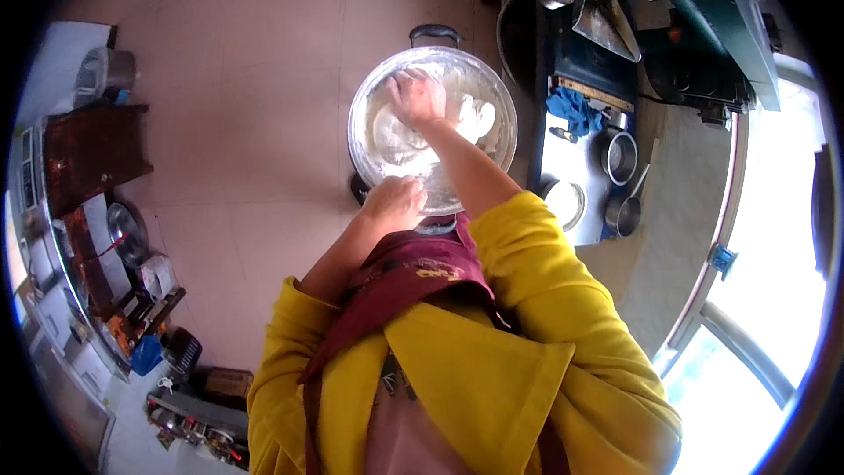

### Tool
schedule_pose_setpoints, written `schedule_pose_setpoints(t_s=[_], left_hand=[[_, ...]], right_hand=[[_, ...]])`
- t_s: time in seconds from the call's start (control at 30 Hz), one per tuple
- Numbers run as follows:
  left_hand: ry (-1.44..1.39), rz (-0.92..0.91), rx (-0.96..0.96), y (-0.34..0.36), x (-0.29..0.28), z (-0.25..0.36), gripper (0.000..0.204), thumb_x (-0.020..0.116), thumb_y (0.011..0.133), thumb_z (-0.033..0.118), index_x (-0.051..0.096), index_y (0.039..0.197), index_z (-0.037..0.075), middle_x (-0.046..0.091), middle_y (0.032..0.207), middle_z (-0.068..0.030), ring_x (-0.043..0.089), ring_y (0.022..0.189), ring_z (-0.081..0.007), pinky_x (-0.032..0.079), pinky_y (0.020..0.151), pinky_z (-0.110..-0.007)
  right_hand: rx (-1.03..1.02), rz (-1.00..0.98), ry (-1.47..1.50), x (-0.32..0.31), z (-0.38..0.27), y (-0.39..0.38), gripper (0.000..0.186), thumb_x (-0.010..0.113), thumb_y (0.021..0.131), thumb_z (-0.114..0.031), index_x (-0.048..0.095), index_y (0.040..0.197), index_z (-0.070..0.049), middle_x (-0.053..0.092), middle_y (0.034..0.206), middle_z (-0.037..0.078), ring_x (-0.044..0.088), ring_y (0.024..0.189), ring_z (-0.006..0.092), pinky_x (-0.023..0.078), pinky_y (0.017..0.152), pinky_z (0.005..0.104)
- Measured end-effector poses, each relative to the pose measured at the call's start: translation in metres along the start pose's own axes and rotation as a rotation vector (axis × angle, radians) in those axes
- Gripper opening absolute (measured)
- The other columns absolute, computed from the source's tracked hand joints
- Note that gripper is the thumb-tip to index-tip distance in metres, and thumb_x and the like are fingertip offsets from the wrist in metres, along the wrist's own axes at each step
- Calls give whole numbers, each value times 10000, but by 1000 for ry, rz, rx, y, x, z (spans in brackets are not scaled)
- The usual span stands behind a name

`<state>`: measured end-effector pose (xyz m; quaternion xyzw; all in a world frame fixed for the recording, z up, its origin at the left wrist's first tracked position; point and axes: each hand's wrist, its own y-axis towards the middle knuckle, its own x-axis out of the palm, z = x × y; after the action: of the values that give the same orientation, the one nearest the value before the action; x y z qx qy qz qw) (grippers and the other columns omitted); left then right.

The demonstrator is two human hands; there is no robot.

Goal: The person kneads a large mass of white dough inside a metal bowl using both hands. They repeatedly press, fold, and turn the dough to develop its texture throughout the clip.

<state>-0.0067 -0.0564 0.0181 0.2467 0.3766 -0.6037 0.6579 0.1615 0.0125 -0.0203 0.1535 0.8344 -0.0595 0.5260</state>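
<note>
A wide metal pot (pixel 358 136) with two dark handles stands in front of me. Inside it lies white, floury dough (pixel 397 136), and flour coats the inner wall. My right hand (pixel 417 97) reaches across the pot into the flour by the dough's far side. Its fingers point left and look slightly apart, though motion blurs them a little. At the near left rim, my left hand (pixel 397 200) is closed over the pot's edge. The dough beneath my right hand is hidden.
On the right, a low counter (pixel 554 158) holds a blue cloth (pixel 573 111), a saucepan (pixel 624 213), another pan (pixel 620 157) and a round plate (pixel 564 202). A dark brown cabinet (pixel 92 158) stands on the left. Pinkish tiles cover the floor (pixel 255 123).
</note>
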Motion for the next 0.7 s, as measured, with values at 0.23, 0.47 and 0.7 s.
schedule_pose_setpoints(t_s=[0.23, 0.47, 0.7], left_hand=[[-152, 545, -424, 15, -32, -38, 455, 758, 762, 370, 683, 952, -36, 666, 959, -209, 641, 975, -340, 520, 838, -428], [-339, 294, -735, 51, -34, -53, 707, 864, 590, 432, 639, 1044, -61, 676, 982, -261, 671, 938, -373, 522, 840, -407], [-790, 527, -868, 45, 47, -42, 781, 877, 545, 360, 568, 1094, -102, 664, 1037, -264, 662, 975, -366, 528, 833, -420]], right_hand=[[179, -81, -249, -88, 38, -43, 432, 547, 895, -356, 647, 1146, -19, 612, 1189, 168, 537, 1147, 316, 391, 998, 443], [787, -322, 143, -83, 57, -35, 616, 493, 906, -543, 636, 1199, -19, 681, 1035, 245, 638, 1024, 407, 480, 930, 456], [397, -299, -253, -47, 25, -55, 578, 461, 886, -607, 645, 1249, -197, 559, 1319, 212, 527, 1228, 378, 372, 1067, 482]])
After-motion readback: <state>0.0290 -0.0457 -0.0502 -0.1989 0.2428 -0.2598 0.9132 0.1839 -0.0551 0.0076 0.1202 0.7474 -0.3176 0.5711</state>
